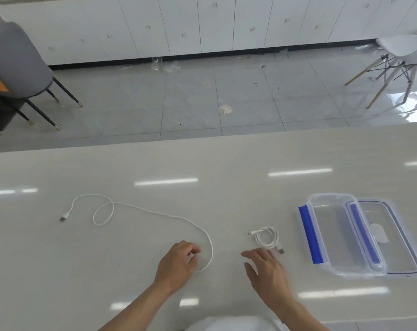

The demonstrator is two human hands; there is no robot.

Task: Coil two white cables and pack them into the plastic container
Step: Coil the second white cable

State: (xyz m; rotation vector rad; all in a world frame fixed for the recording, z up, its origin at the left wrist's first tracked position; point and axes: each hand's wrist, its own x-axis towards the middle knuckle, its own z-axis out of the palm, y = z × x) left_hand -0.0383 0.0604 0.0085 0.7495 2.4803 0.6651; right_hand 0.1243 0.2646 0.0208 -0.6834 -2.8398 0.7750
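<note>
Light, limp and springy, the loose cable sprawls toward the desk's left side, its near end pinched in the left hand, best gathered from there, while the right hand hovers open beside the coiled cable near the container.

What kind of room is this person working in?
Probably an office or workroom, not a home: a long pale table, a wall of white cabinets, a tiled floor strewn with scraps, and loose chairs.

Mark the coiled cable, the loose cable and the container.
coiled cable (267, 237): head view, on its loops.
loose cable (154, 213): head view, mid-length strand.
container (309, 235): head view, blue clip on left rim.
</note>
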